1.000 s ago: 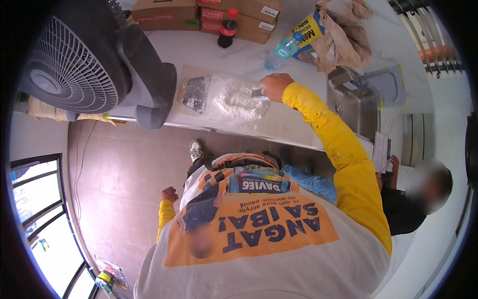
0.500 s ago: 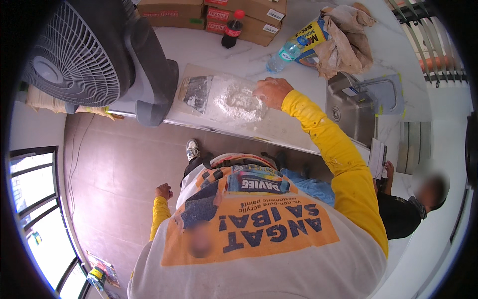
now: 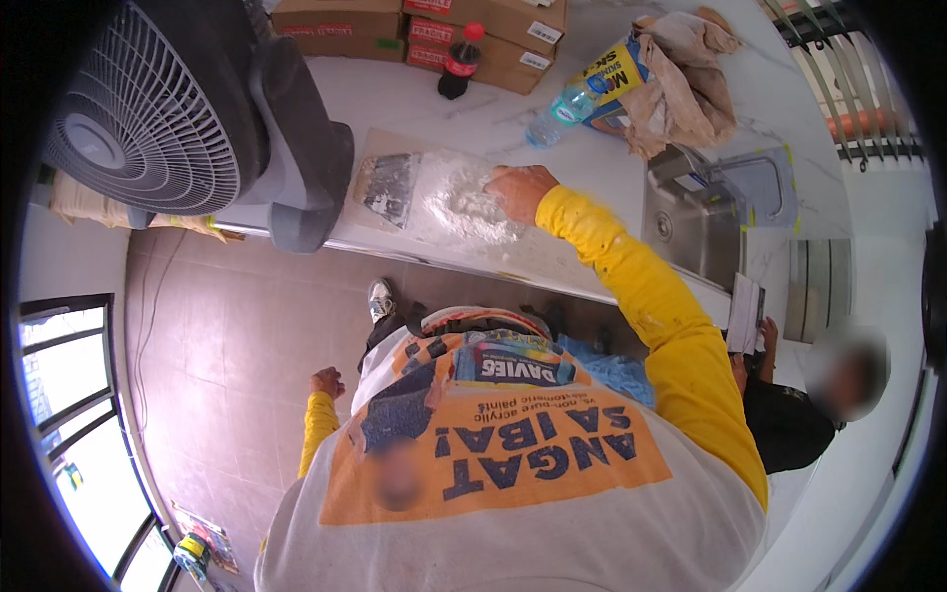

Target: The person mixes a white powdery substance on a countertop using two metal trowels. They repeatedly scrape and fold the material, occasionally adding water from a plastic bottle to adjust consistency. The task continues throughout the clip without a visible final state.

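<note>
My right hand [image 3: 521, 189], in a yellow sleeve, is closed on a scraper, now mostly hidden by my fingers, over a mound of white powder [image 3: 464, 205] on a board [image 3: 543, 237] lying on the counter. A wide metal blade [image 3: 387, 187], smeared white, lies at the board's left part. My left hand [image 3: 326, 381] hangs low at my side with fingers curled; whether it holds anything is too small to make out. A clear water bottle [image 3: 560, 116] lies beyond my right hand, against a printed bag with crumpled brown paper [image 3: 671, 89].
A large fan [image 3: 197, 128] stands left of the board. Cardboard boxes [image 3: 493, 49] and a dark red-capped bottle [image 3: 459, 69] are at the back. A steel sink [image 3: 691, 227] sits right. A co-worker [image 3: 789, 414] in black is at lower right, hands on a pale item [image 3: 742, 314].
My right hand has moved slightly left and down into the powder, hiding the scraper's blade that showed earlier. My left hand has shifted slightly left.
</note>
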The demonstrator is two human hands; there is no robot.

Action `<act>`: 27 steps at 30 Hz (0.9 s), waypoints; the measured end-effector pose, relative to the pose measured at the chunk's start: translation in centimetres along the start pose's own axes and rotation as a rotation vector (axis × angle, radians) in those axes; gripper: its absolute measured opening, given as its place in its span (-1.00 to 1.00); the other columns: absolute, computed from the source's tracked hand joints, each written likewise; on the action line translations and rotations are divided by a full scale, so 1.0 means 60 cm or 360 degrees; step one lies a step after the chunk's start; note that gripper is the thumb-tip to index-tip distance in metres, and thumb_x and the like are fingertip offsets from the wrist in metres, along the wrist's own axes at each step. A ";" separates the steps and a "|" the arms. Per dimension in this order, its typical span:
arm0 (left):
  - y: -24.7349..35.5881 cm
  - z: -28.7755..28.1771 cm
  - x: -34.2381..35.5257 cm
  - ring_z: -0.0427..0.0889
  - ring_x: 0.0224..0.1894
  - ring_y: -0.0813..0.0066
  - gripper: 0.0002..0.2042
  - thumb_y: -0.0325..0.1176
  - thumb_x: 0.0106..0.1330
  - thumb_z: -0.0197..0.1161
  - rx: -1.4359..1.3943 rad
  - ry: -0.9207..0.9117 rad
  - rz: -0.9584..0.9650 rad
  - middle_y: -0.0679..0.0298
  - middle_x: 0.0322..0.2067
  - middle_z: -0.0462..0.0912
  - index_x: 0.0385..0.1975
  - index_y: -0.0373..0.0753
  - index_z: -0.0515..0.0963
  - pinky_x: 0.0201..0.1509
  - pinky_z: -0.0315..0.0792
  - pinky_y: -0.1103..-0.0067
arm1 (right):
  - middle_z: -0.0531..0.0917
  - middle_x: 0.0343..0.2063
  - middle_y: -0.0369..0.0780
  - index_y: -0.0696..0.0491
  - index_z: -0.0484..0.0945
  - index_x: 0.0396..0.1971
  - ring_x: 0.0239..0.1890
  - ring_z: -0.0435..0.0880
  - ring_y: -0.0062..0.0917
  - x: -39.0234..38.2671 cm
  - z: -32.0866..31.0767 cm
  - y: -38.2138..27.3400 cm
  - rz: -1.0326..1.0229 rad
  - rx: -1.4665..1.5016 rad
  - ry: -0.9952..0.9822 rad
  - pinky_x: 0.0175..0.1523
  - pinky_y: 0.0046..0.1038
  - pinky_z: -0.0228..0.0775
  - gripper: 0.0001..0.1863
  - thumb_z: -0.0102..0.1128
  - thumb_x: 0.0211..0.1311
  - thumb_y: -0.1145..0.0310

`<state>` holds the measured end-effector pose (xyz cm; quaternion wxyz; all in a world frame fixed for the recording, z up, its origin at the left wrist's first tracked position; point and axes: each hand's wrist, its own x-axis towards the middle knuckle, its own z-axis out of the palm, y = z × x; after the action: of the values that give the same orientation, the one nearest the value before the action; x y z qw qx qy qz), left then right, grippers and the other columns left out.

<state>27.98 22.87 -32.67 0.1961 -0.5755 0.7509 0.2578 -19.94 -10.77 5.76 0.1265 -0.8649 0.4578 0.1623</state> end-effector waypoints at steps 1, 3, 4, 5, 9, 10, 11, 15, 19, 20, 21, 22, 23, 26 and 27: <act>0.001 0.001 0.000 0.63 -0.15 0.42 -0.78 -0.11 0.02 0.30 0.0035 0.0025 0.0006 0.40 -0.27 0.60 -0.37 -0.02 0.61 -0.18 0.57 0.43 | 0.59 -0.15 -0.18 -0.04 0.65 -0.18 -0.07 0.59 -0.21 -0.001 -0.002 -0.006 0.0020 -0.0038 0.0060 0.01 -0.18 0.44 -0.75 0.10 0.15 0.32; 0.002 0.004 -0.002 0.63 -0.16 0.43 -0.80 -0.12 0.02 0.29 0.0059 0.0056 0.0028 0.40 -0.27 0.60 -0.39 -0.02 0.60 -0.18 0.57 0.44 | 0.58 -0.19 -0.22 -0.08 0.66 -0.19 -0.10 0.60 -0.25 -0.006 -0.005 -0.014 0.0005 -0.0082 0.0218 -0.02 -0.21 0.46 -0.74 0.11 0.12 0.35; 0.005 0.006 -0.001 0.63 -0.16 0.43 -0.81 -0.13 0.02 0.29 0.0051 0.0068 0.0043 0.40 -0.27 0.60 -0.40 -0.03 0.59 -0.19 0.57 0.45 | 0.58 -0.21 -0.22 -0.09 0.67 -0.23 -0.09 0.59 -0.27 -0.007 -0.004 -0.018 -0.0139 -0.0112 0.0206 -0.02 -0.23 0.45 -0.76 0.11 0.10 0.34; 0.005 0.007 -0.002 0.63 -0.17 0.43 -0.81 -0.15 0.02 0.29 0.0073 -0.0028 0.0047 0.40 -0.28 0.60 -0.41 -0.03 0.59 -0.20 0.57 0.45 | 0.58 -0.24 -0.23 -0.10 0.68 -0.28 -0.08 0.58 -0.29 -0.009 -0.004 -0.020 -0.0259 -0.0162 0.0253 -0.02 -0.25 0.45 -0.78 0.12 0.09 0.34; 0.010 0.008 -0.010 0.63 -0.21 0.46 -0.85 -0.18 0.06 0.28 -0.0032 -0.0018 0.0069 0.40 -0.30 0.60 -0.44 -0.05 0.57 -0.23 0.58 0.47 | 0.58 -0.24 -0.27 -0.13 0.69 -0.27 -0.06 0.56 -0.32 -0.014 0.001 -0.011 -0.0375 -0.0237 0.0192 -0.01 -0.27 0.44 -0.78 0.13 0.08 0.35; 0.010 0.009 -0.015 0.64 -0.27 0.45 -0.88 -0.22 0.08 0.27 -0.0107 0.0046 0.0089 0.40 -0.34 0.60 -0.45 -0.07 0.55 -0.27 0.58 0.48 | 0.58 -0.23 -0.27 -0.14 0.68 -0.26 -0.06 0.55 -0.32 -0.013 0.003 -0.009 -0.0429 -0.0232 0.0295 -0.01 -0.27 0.44 -0.78 0.13 0.09 0.34; 0.010 0.009 -0.020 0.65 -0.33 0.45 -0.90 -0.26 0.11 0.26 -0.0182 0.0108 0.0112 0.40 -0.38 0.60 -0.47 -0.09 0.54 -0.30 0.58 0.48 | 0.57 -0.23 -0.28 -0.14 0.68 -0.25 -0.06 0.55 -0.33 -0.013 0.006 -0.007 -0.0443 -0.0247 0.0347 -0.01 -0.27 0.43 -0.77 0.13 0.09 0.34; 0.006 0.011 -0.038 0.64 -0.48 0.42 -0.94 -0.37 0.15 0.23 -0.0055 0.0267 0.0328 0.36 -0.49 0.58 -0.51 -0.13 0.50 -0.42 0.56 0.48 | 0.55 -0.21 -0.30 -0.13 0.66 -0.28 -0.06 0.53 -0.37 -0.013 0.017 -0.006 -0.0500 -0.0262 0.0361 -0.01 -0.27 0.41 -0.80 0.12 0.12 0.30; 0.000 0.015 -0.046 0.63 -0.40 0.40 -0.93 -0.31 0.09 0.26 -0.0057 0.0200 0.0197 0.36 -0.43 0.60 -0.49 -0.11 0.53 -0.36 0.55 0.50 | 0.55 -0.25 -0.29 -0.11 0.65 -0.35 -0.08 0.53 -0.37 -0.013 0.019 -0.001 -0.0475 -0.0277 0.0429 -0.03 -0.26 0.41 -0.84 0.09 0.15 0.28; 0.001 0.015 -0.045 0.63 -0.38 0.39 -0.92 -0.30 0.08 0.27 -0.0061 0.0158 0.0172 0.36 -0.42 0.61 -0.49 -0.11 0.54 -0.35 0.55 0.51 | 0.55 -0.25 -0.29 -0.12 0.65 -0.34 -0.09 0.54 -0.37 -0.012 0.019 0.000 -0.0476 -0.0314 0.0458 -0.03 -0.25 0.42 -0.84 0.09 0.14 0.28; 0.001 0.015 -0.044 0.63 -0.36 0.39 -0.90 -0.29 0.06 0.28 -0.0066 0.0121 0.0140 0.36 -0.41 0.61 -0.48 -0.10 0.55 -0.33 0.55 0.52 | 0.55 -0.26 -0.28 -0.13 0.65 -0.33 -0.09 0.54 -0.36 -0.011 0.019 0.001 -0.0511 -0.0349 0.0554 -0.03 -0.24 0.42 -0.84 0.09 0.14 0.28; 0.004 0.014 -0.043 0.63 -0.34 0.38 -0.89 -0.27 0.05 0.28 -0.0103 0.0008 0.0103 0.36 -0.39 0.62 -0.48 -0.10 0.55 -0.32 0.55 0.52 | 0.55 -0.27 -0.28 -0.13 0.66 -0.32 -0.09 0.54 -0.36 -0.011 0.019 0.001 -0.0474 -0.0342 0.0432 -0.04 -0.24 0.42 -0.83 0.10 0.13 0.28; 0.004 0.011 -0.043 0.63 -0.34 0.39 -0.89 -0.27 0.03 0.29 -0.0029 0.0101 0.0135 0.37 -0.39 0.62 -0.47 -0.08 0.56 -0.32 0.55 0.52 | 0.55 -0.28 -0.27 -0.14 0.66 -0.30 -0.10 0.54 -0.36 -0.011 0.018 0.002 -0.0463 -0.0324 0.0377 -0.04 -0.24 0.42 -0.82 0.11 0.12 0.29; 0.010 -0.006 -0.045 0.64 -0.30 0.41 -0.87 -0.26 0.00 0.30 0.0027 0.0092 0.0139 0.39 -0.37 0.62 -0.45 -0.05 0.59 -0.30 0.57 0.52 | 0.56 -0.27 -0.26 -0.14 0.67 -0.27 -0.08 0.56 -0.33 -0.014 0.008 0.008 -0.0387 -0.0285 0.0311 -0.03 -0.23 0.43 -0.78 0.11 0.11 0.32; 0.015 -0.011 -0.046 0.65 -0.28 0.43 -0.87 -0.25 0.00 0.30 -0.0003 0.0050 0.0087 0.40 -0.36 0.62 -0.43 -0.04 0.60 -0.29 0.57 0.52 | 0.57 -0.26 -0.25 -0.14 0.68 -0.26 -0.08 0.56 -0.32 -0.019 0.004 0.013 -0.0313 -0.0281 0.0221 -0.02 -0.22 0.43 -0.77 0.10 0.11 0.33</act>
<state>27.81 24.75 -30.38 0.1767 -0.5589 0.7690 0.2549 -21.24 -10.27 5.96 0.0332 -0.9225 0.3625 0.1284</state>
